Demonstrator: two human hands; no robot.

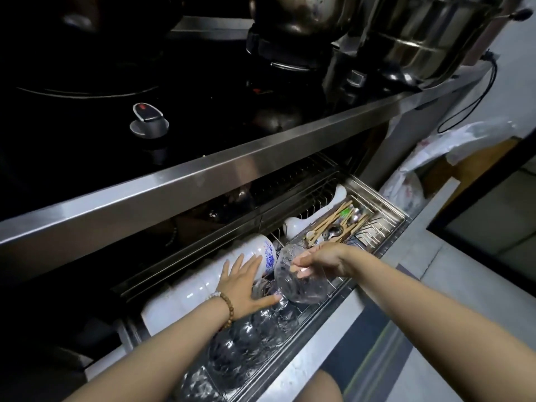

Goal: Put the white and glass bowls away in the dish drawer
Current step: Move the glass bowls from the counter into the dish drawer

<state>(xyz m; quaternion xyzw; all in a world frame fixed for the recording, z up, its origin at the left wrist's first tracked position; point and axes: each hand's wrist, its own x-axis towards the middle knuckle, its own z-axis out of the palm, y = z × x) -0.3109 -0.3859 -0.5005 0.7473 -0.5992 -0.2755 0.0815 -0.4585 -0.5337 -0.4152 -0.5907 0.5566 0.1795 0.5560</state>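
Head view, drawer: the dish drawer [385, 242] stands pulled out under the desk [261, 158], its long axis running from lower left to upper right.
Right hand: the right hand [322, 261] is clamped on the rim of a glass bowl [298, 282], held on edge above the rack.
Left hand: the left hand [246, 285] lies flat and spread, fingers on the white bowls [208, 282], thumb by the glass row [246, 338].
Key relation: the open slot lies at the right end of the glass row, just below the held bowl; the right hand is nearer.
Counts: one bowl in hand; one white row, one glass row, bowls too merged to count; one cutlery tray [339, 224].
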